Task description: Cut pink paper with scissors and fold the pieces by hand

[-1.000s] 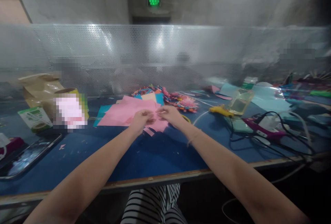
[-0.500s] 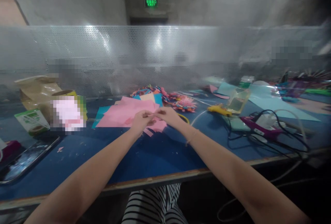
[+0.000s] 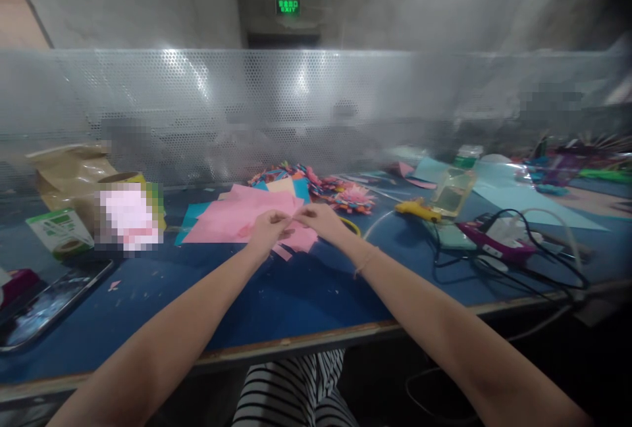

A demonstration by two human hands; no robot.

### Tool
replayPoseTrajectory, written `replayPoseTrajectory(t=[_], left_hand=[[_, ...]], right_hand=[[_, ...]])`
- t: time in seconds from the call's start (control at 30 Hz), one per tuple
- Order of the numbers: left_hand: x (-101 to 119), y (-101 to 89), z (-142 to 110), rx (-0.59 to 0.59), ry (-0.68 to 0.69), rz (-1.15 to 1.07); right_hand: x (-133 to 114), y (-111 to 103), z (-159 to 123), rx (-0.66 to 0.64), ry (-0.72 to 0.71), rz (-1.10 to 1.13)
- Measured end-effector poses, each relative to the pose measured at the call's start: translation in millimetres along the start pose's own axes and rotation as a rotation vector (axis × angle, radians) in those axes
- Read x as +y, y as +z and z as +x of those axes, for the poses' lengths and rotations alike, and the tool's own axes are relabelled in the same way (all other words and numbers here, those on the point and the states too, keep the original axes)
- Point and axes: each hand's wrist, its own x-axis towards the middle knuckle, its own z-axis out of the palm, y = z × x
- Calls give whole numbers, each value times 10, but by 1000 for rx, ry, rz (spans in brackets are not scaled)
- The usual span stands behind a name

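My left hand and my right hand meet over a pile of pink paper sheets on the blue table. Both hands have their fingers pinched together on a small piece of pink paper held between them. Small pink scraps lie just under my hands. Behind the pile sits a heap of folded multicoloured paper pieces.
A phone and a green-white box lie at the left, by a brown paper bag. At the right are a yellow glue gun, a clear bottle, tangled black cables and light blue sheets. A perforated metal screen closes the back.
My hands have stayed together on the pink piece, with only small finger movements. The view has shifted slightly.
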Motion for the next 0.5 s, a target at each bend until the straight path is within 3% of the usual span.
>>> replayPoseTrajectory(t=[0.27,0.5], left_hand=[[-31,-49,39,-17,95,145],[2,-119,88,8,270,439]], right_hand=[[3,1,-13,-23,-71,-88],[-4,3,4,-3,5,-50]])
